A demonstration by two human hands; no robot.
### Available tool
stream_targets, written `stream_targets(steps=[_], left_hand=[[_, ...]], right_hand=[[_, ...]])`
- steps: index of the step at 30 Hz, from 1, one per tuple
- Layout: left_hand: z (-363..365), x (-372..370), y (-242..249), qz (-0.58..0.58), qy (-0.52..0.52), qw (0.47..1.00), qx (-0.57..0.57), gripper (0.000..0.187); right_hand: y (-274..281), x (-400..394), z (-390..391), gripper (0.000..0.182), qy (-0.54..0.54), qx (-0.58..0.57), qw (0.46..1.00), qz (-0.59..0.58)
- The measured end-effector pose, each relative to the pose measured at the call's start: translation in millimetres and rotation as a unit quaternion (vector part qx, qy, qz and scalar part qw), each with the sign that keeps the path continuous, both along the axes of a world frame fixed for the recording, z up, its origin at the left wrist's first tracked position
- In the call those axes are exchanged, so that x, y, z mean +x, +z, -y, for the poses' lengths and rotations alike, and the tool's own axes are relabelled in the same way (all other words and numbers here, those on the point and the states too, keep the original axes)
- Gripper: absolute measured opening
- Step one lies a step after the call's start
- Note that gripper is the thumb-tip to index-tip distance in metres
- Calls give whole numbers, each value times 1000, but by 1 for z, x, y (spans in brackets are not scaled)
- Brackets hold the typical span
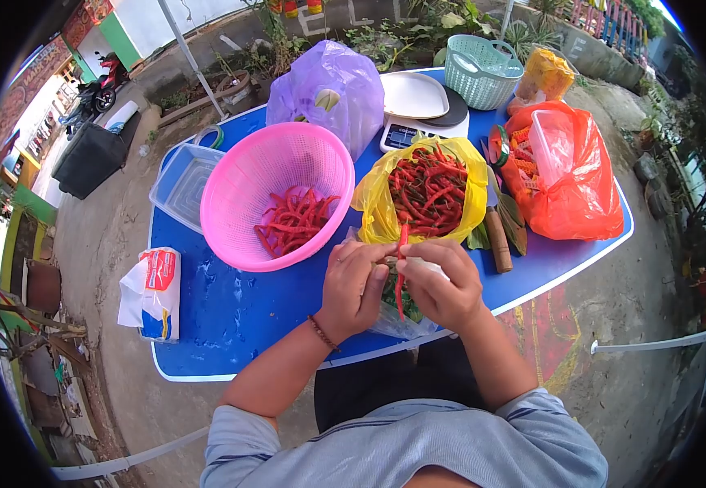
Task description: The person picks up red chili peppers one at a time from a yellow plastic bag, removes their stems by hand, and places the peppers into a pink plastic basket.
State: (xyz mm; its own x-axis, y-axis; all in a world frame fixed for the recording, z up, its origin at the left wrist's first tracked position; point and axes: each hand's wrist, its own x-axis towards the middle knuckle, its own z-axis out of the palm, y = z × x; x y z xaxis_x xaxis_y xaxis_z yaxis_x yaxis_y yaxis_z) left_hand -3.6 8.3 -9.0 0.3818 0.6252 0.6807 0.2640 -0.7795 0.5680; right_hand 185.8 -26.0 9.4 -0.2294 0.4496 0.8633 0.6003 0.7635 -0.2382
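Observation:
A long red chili pepper (402, 288) stands nearly upright between my two hands. My left hand (357, 285) pinches it from the left, near its upper part. Fingers of my right hand (444, 283) are closed on it from the other side. Beneath the hands lies a clear plastic bag (408, 327) with green bits in it, partly hidden. Just beyond sits a yellow plastic bag (379, 203) full of red chilies (427, 189). To the left, a pink basket (235, 175) tilts towards me, with several red chilies (296, 221) at its bottom.
The blue table (231, 313) also bears a tissue pack (160, 293), a clear plastic container (178, 187), a purple bag (328, 89), and a kitchen scale (426, 130). A knife with a wooden handle (498, 241) lies near an orange-red bag (576, 199). A green basket (483, 77) stands behind.

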Motion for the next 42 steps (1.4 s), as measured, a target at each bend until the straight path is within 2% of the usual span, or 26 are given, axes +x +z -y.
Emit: stream_targets(steps=[4,10,13,16,20,23,26,30,35,38,42], left_hand=[[1,1,-1,57,-25,995,-82,31],[8,0,8,74,-52,976,-198,22],[9,5,14,85,-44,980,-172,23],[3,7,10,48,-20,998,-16,21],[7,6,8,20,12,999,34,18],[8,4,10,-3,21,997,70,16],[8,4,15,-32,32,991,122,15],[8,4,15,-44,45,988,138,15],[9,4,16,-38,44,990,130,13],[10,4,15,-35,39,991,123,12],[10,4,16,-36,33,994,103,11]], right_hand=[[-1,-1,7,27,-9,8,999,44],[-13,-1,8,26,40,-36,998,-40],[-9,2,9,31,27,-26,998,-57],[1,8,15,33,-88,-26,996,-13],[9,11,20,28,-143,-66,987,-10],[13,14,26,23,-107,-128,986,-22],[11,5,30,19,-55,-167,978,-112],[14,2,35,16,-18,-224,964,-142],[13,5,38,9,71,-346,899,-260],[8,5,36,5,90,-346,889,-286],[6,6,38,6,149,-408,824,-363]])
